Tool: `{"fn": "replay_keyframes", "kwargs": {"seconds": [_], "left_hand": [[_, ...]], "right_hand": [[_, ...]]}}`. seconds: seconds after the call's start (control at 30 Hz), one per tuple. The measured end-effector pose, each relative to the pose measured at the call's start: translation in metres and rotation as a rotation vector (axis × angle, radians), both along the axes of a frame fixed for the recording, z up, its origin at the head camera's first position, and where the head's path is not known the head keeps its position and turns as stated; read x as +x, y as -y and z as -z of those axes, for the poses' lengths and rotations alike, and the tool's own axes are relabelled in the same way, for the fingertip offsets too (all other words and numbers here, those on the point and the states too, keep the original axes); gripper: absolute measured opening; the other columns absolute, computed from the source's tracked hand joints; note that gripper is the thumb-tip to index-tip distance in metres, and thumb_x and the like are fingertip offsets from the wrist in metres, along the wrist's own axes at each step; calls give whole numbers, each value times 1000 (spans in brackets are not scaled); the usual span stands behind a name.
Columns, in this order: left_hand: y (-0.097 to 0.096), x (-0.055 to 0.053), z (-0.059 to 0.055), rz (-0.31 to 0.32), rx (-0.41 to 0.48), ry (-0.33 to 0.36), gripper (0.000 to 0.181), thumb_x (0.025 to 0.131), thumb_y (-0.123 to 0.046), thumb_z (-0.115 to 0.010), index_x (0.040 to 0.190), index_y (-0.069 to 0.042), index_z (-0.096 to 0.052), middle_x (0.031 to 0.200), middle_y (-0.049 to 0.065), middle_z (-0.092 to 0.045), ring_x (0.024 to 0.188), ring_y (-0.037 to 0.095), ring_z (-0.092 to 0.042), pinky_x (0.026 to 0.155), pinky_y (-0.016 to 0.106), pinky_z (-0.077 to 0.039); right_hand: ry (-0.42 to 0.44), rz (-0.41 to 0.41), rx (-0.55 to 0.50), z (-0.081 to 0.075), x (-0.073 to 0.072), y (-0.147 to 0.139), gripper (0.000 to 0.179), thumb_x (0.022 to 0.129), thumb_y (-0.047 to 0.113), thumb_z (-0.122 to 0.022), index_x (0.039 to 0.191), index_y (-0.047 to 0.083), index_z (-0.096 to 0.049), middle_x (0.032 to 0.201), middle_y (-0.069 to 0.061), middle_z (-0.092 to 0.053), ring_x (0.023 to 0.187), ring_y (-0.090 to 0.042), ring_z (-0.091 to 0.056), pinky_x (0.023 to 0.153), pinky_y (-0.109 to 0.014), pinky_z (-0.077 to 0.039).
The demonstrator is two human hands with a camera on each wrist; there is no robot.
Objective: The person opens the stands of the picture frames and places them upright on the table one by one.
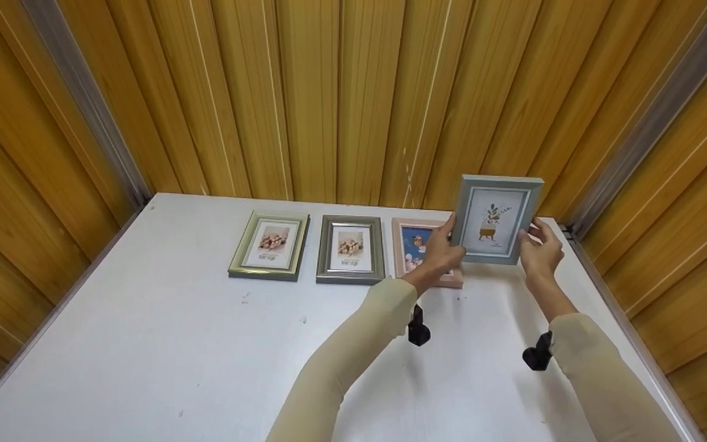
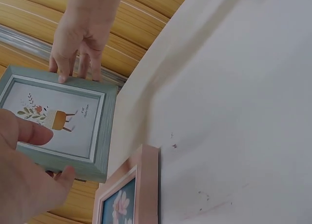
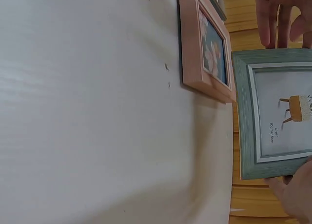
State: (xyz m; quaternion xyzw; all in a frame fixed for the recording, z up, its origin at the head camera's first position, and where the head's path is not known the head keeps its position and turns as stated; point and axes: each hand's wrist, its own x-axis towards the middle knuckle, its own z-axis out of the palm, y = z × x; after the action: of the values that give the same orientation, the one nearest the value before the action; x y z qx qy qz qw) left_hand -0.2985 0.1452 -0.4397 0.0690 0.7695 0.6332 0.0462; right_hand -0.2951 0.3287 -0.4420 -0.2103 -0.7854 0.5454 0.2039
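A blue-green picture frame (image 1: 493,220) with a potted-plant print is held up above the table's far right part, its face toward me. My left hand (image 1: 439,248) grips its left edge, and my right hand (image 1: 540,248) grips the right edge. In the left wrist view the left thumb lies over the front of the picture frame (image 2: 58,121). The right wrist view shows both hands at opposite sides of the picture frame (image 3: 282,112). Behind my left hand lies a pink picture frame (image 1: 397,245), partly hidden by that hand and wrist.
Left of the pink one, a dark grey-silver picture frame (image 1: 380,255) and a gold-green picture frame (image 1: 240,245) lie in a row on the white table (image 1: 175,319). Wood-look panel walls (image 1: 304,98) stand behind the table and at both sides.
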Motion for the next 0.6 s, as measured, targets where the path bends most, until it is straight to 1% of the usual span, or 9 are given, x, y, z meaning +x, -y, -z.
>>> {"fn": "replay_keyframes", "kwargs": {"seconds": [0.07, 0.13, 0.23, 0.37, 0.43, 0.6], "left_hand": [[-6, 3, 4, 52, 37, -21, 86, 86, 10, -59, 161, -21, -33, 153, 9, -49, 142, 25, -47, 121, 42, -38], [-14, 6, 9, 111, 62, -26, 86, 87, 9, -60, 162, -21, -30, 157, 6, -48, 146, 24, -44, 123, 43, -35], [-27, 10, 17, 163, 96, 7, 85, 87, 7, -60, 161, -20, -31, 159, 3, -47, 149, 24, -42, 124, 43, -33], [-40, 14, 26, 154, 71, 100, 82, 86, 5, -60, 160, -18, -34, 160, 2, -46, 150, 21, -40, 123, 40, -34], [-42, 15, 29, 155, 65, 128, 82, 85, 6, -60, 160, -17, -34, 160, 3, -46, 150, 20, -40, 123, 39, -35], [-47, 19, 38, 196, 13, 156, 85, 86, -1, -67, 161, -22, -33, 160, 1, -46, 149, 21, -41, 122, 41, -37]], "right_hand": [[7, 6, -27, 2, 2, -6, 50, 105, 13, -50, 155, 16, -44, 154, -11, -53, 139, -27, -55, 113, -36, -47], [9, 14, -56, 4, 5, -13, 51, 106, 12, -49, 156, 16, -43, 156, -10, -50, 142, -26, -51, 116, -36, -44], [42, 27, -97, 8, 11, -23, 55, 106, 11, -45, 159, 20, -37, 160, -8, -45, 147, -23, -46, 119, -35, -40], [94, 45, -142, 14, 17, -34, 59, 104, 10, -42, 161, 23, -34, 163, -6, -41, 150, -21, -41, 121, -33, -38], [108, 52, -148, 19, 18, -37, 60, 103, 10, -42, 161, 23, -34, 163, -6, -41, 150, -22, -41, 121, -33, -38], [111, 50, -137, 33, 22, -43, 64, 100, 7, -39, 162, 19, -29, 164, -10, -39, 149, -27, -40, 123, -38, -34]]}}
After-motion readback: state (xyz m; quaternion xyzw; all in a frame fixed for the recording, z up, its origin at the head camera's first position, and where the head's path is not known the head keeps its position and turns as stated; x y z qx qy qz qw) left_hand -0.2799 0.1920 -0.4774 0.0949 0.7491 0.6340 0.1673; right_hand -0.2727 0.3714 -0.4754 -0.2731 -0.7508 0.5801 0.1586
